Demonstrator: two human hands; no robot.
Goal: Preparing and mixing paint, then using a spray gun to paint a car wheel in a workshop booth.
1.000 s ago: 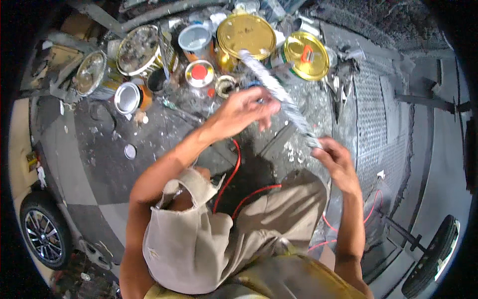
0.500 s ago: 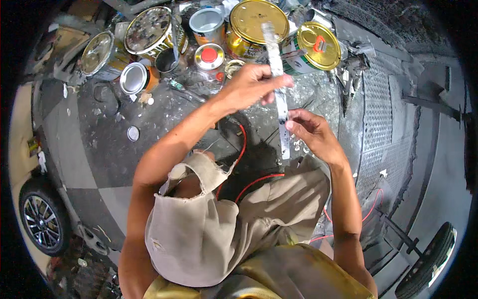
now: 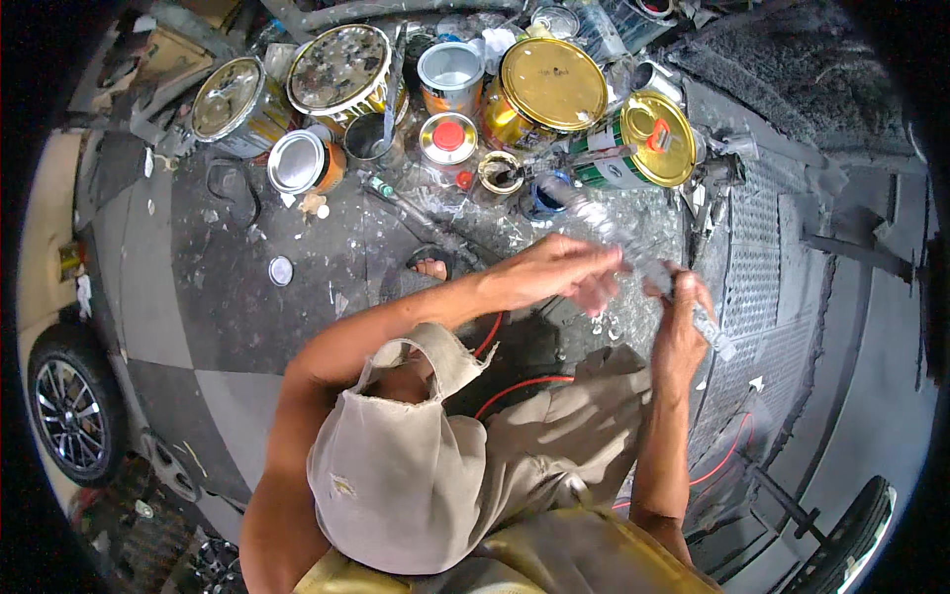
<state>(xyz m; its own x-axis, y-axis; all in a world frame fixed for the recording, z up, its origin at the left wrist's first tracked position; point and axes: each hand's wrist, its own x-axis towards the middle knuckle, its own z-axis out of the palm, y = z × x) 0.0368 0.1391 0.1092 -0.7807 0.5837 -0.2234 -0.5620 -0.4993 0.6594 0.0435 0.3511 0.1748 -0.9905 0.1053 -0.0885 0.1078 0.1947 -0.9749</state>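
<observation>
A long flat strip (image 3: 600,220), pale and smeared with paint like a stirring stick or ruler, slants over the floor and is blurred by motion. My right hand (image 3: 681,319) grips it near its lower end, thumb across the strip. Close beside it, my left hand (image 3: 572,273) has its fingers stretched out and slightly apart, fingertips near the strip's edge. Beyond the strip's far end stands a small blue-rimmed can (image 3: 546,196). Left of that is a small open tin (image 3: 501,172) with a dark-handled tool lying across its top.
Paint cans line the far side: a gold-lidded can (image 3: 554,84), a green can with gold lid (image 3: 648,139), a red-capped tin (image 3: 448,137) and a paint-crusted bucket (image 3: 339,69). A red hose (image 3: 520,385) runs by my legs. A wheel (image 3: 75,406) stands at left.
The strip has swung from nearly upright to a slant, its lower end moving right. My left hand has come off it and moved right and nearer; my right hand now grips it further right.
</observation>
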